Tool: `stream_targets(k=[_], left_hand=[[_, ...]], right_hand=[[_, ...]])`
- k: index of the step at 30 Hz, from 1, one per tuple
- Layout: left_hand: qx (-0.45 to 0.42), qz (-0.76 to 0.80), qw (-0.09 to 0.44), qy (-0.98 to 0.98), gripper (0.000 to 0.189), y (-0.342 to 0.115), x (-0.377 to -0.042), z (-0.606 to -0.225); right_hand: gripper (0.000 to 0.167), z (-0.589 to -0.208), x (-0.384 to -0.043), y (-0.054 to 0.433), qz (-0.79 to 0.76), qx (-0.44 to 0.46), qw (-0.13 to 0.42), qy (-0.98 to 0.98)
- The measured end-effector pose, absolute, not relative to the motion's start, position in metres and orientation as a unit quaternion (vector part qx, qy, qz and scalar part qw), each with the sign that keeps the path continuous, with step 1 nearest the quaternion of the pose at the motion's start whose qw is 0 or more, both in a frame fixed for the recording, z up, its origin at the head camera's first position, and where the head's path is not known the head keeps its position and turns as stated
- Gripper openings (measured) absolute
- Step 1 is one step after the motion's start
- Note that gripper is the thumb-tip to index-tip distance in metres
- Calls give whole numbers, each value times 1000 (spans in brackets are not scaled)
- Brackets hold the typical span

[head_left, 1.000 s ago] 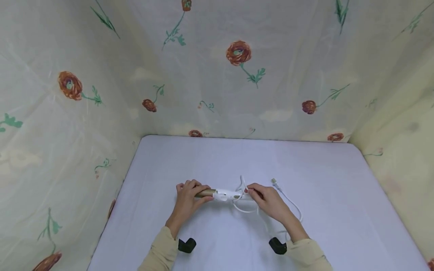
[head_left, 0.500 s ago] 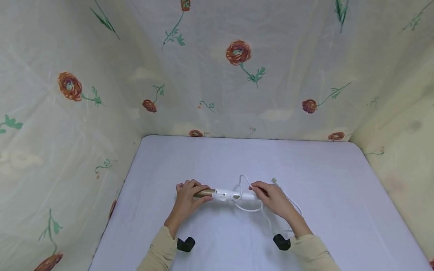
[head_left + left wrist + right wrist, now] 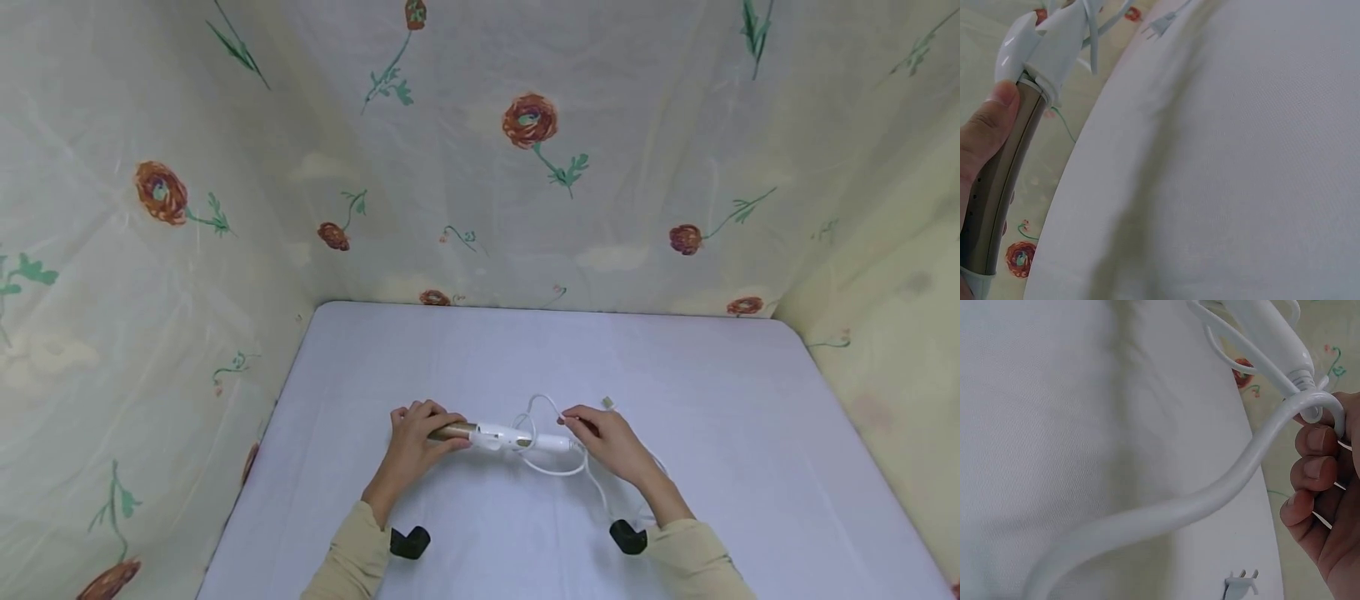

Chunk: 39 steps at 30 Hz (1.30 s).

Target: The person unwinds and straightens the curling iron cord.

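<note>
A curling iron (image 3: 487, 437) with a white handle and a gold-brown barrel (image 3: 1013, 156) is held level above the table. My left hand (image 3: 411, 442) grips the barrel, its thumb (image 3: 988, 128) lying along one side just below the white clamp lever. The white cord (image 3: 553, 473) loops around the handle and hangs from its right end. Just beyond that end, my right hand (image 3: 613, 442) pinches a stretch of cord between thumb and fingers. In the right wrist view, the cord (image 3: 1147, 522) sweeps close past the camera, and the handle (image 3: 1272, 337) tapers towards the fingers.
The two-pin plug (image 3: 608, 403) of the cord lies on the white table (image 3: 420, 358) behind my right hand. Flower-printed sheeting (image 3: 525, 208) closes off the back and both sides. A black piece (image 3: 410, 543) sits at my left cuff, another (image 3: 628, 537) at the right.
My right hand has drawn the cord to the right, away from the handle, widening the loop and uncovering the handle's end. The left hand has kept its grip on the barrel.
</note>
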<state>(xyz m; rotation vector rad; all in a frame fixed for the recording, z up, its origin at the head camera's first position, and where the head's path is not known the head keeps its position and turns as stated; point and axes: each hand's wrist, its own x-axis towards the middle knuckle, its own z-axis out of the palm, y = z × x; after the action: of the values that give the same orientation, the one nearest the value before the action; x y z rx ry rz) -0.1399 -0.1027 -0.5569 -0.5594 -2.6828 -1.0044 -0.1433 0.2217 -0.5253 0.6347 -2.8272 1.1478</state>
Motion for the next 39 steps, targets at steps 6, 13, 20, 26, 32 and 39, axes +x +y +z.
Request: stream_targets(k=[6, 13, 20, 26, 32, 39], left_hand=[[-189, -338, 105, -916, 39, -106, -138, -558], [-197, -356, 96, -909, 38, -108, -138, -558], [-198, -373, 90, -902, 36, -109, -139, -559], [-198, -382, 114, -895, 35, -108, -141, -560], [-195, -392, 132, -889, 37, -105, -144, -557], [-178, -398, 140, -889, 38, -102, -146, -551]], right_hand=[[21, -536, -144, 229, 371, 208, 15, -905], [20, -548, -146, 231, 363, 177, -6, -915], [18, -556, -144, 228, 330, 141, -25, -933], [15, -569, -136, 223, 304, 133, -52, -942], [14, -574, -124, 215, 301, 142, -75, -940], [15, -574, -119, 211, 284, 197, -104, -933]])
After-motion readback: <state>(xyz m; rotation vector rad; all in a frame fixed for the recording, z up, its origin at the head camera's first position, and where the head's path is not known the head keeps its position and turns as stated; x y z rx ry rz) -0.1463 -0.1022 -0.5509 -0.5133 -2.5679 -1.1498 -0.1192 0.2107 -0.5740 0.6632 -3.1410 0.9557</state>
